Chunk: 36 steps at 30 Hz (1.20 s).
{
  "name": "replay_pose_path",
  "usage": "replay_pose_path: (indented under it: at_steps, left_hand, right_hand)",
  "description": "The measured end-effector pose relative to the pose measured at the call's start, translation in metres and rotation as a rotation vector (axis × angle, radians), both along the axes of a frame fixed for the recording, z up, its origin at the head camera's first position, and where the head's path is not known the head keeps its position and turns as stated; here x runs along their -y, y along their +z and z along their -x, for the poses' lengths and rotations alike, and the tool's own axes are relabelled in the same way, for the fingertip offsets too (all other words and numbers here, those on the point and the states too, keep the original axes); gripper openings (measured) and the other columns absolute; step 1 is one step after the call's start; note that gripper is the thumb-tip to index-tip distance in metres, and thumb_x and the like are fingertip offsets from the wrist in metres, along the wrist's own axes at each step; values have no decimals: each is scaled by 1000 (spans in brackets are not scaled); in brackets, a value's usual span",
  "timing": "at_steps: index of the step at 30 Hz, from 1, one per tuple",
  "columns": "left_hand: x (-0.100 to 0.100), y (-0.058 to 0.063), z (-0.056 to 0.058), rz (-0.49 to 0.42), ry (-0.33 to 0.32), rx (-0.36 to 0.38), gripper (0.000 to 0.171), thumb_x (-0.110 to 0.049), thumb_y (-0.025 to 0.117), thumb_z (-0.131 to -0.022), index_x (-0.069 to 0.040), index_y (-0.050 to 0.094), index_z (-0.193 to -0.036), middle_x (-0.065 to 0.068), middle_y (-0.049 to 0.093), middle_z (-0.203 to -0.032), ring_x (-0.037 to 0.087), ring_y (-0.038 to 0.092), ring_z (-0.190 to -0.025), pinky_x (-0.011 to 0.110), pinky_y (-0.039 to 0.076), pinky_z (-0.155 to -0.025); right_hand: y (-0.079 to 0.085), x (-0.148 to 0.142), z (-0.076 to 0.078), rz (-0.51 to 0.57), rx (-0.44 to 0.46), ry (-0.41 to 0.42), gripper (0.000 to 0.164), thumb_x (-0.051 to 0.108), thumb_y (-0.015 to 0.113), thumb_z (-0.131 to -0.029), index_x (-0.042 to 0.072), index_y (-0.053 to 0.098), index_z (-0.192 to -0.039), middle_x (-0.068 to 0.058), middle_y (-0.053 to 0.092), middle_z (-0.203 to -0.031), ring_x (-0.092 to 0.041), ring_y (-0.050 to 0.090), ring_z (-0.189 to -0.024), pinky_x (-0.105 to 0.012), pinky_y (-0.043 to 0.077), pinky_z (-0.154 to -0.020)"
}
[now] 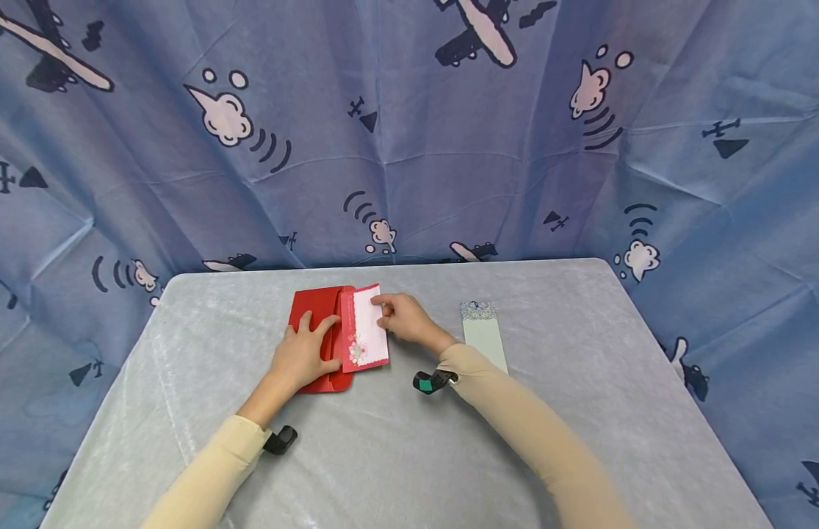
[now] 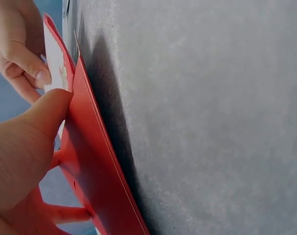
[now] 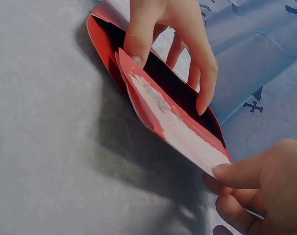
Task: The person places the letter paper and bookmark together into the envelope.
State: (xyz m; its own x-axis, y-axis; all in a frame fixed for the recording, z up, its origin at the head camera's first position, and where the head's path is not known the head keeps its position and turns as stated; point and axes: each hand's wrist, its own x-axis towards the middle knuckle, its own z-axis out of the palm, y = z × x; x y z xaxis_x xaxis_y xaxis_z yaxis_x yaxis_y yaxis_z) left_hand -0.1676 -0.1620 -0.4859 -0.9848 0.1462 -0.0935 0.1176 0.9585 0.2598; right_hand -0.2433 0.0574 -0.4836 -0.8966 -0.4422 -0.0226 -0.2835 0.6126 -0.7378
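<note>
A red envelope [image 1: 314, 300] lies left of centre on the table, its mouth toward the right. My left hand [image 1: 302, 355] rests on it with spread fingers, the thumb by the near side of the mouth. Out of that mouth juts a folded pink-and-white card [image 1: 372, 323] with flowers printed near a lower corner. My right hand [image 1: 409, 319] pinches the card's right edge between thumb and fingers. In the right wrist view, the envelope [image 3: 105, 49] gapes dark inside, with the card [image 3: 187, 142] at its opening. How far the card reaches inside is hidden.
A pale green slip [image 1: 483, 334] with a patterned top band lies to the right, its lower end by my right sleeve. The grey cloth-covered table [image 1: 356, 470] ends at the back against a blue printed curtain [image 1: 409, 147]. Both wrists wear black straps.
</note>
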Motion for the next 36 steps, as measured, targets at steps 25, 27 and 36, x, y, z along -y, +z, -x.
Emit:
replay_pose_path:
  at_steps: [25, 27, 36]
  left_hand:
    - [4, 7, 3, -4, -37, 99, 99, -44, 83, -69, -24, 34, -153, 30, 26, -156, 60, 42, -128, 65, 53, -89]
    - [5, 8, 3, -2, -42, 102, 99, -46, 84, -69, -25, 34, -153, 30, 25, -156, 61, 42, -128, 65, 53, -88]
    - [5, 9, 4, 2, -47, 113, 100, -48, 83, -69, -25, 34, -153, 31, 25, -157, 61, 42, -127, 65, 53, -87]
  right_hand:
    - [-1, 8, 4, 1, 52, -77, 40, 2, 66, -90, 3, 63, -129, 0, 50, -76, -11, 46, -64, -20, 35, -55]
    - [-1, 8, 5, 1, 41, -80, 39, 2, 66, -89, 2, 64, -128, 0, 50, -75, -11, 46, -64, -20, 35, -54]
    - [-9, 12, 4, 27, 20, -75, 38, 0, 67, -87, 0, 65, -125, 2, 49, -72, -8, 44, -61, -18, 34, -54]
